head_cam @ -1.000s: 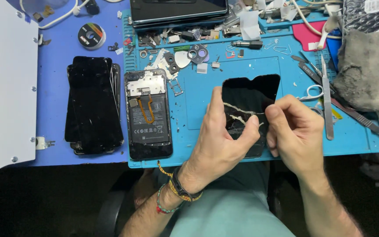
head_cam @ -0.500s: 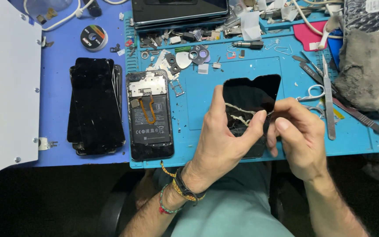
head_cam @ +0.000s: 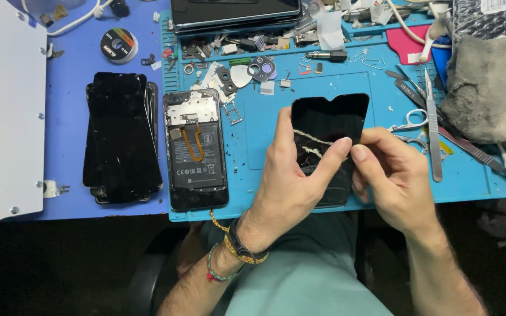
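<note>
Blue mat [head_cam: 265,140], hands on black screen panel [head_cam: 329,117]

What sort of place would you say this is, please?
Probably a phone repair bench: an opened black phone with its battery exposed, a blue work mat strewn with small parts, and metal tweezers.

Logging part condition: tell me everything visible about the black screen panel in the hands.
The black screen panel is thin, glossy and dark, with rounded corners and a small notch in its top edge. Pale stringy residue crosses its middle. It sits over the blue mat. The left hand grips its left edge; the right hand pinches its right side.
</note>
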